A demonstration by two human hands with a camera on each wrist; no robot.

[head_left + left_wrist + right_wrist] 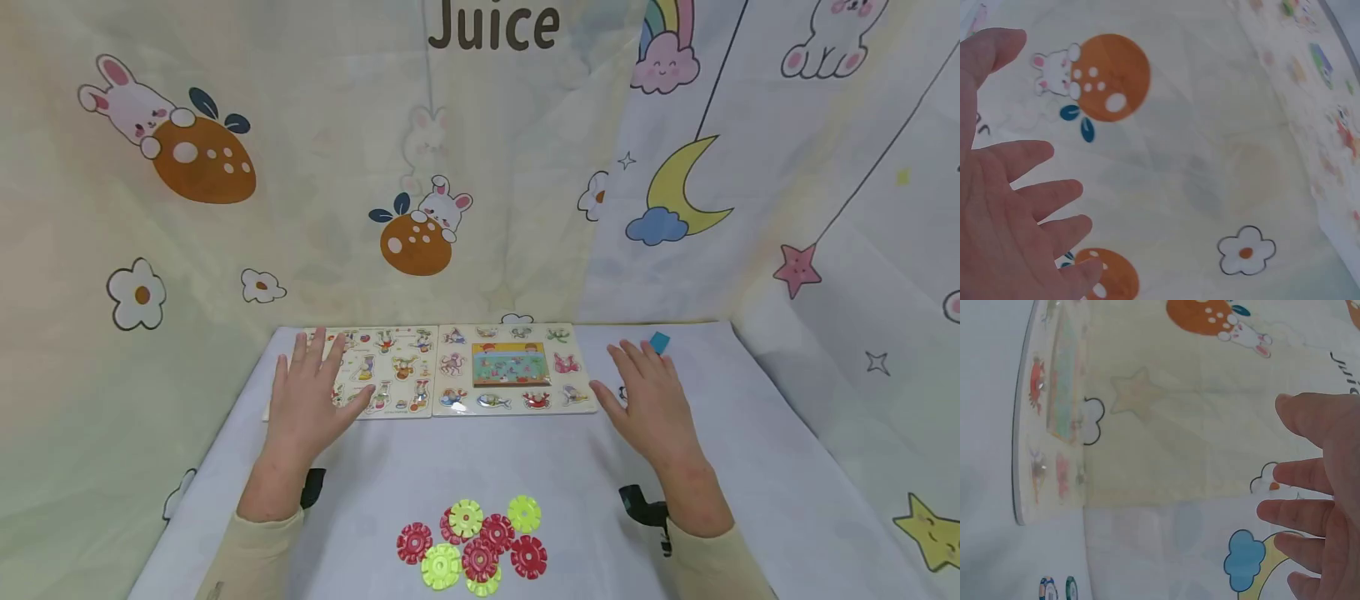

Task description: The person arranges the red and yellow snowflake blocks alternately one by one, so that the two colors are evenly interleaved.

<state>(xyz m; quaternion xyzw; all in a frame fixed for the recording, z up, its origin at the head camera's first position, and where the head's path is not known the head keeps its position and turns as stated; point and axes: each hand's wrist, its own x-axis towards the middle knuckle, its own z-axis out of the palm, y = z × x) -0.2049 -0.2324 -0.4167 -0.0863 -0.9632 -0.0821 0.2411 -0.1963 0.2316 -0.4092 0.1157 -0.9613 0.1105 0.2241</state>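
Observation:
My left hand (311, 408) is held up with fingers spread, overlapping the left picture board (405, 404) in the head view. That board carries several small printed figures. My right hand (652, 404) is raised likewise beside the sea-animal board (457, 362), its fingers straight and holding nothing. A small blue piece (660, 342) shows just past its fingertips. In the left wrist view the left hand (1016, 212) has its fingers apart in front of the curtain; in the right wrist view the right hand (1322, 500) looks the same.
Red notched plastic discs (414, 543) and yellow-green ones (441, 567) lie in a loose pile on the white tabletop (420, 462), near the front. A printed curtain (315, 208) stands behind the table. Two small round-edged pieces (1049, 589) show low in the right wrist view.

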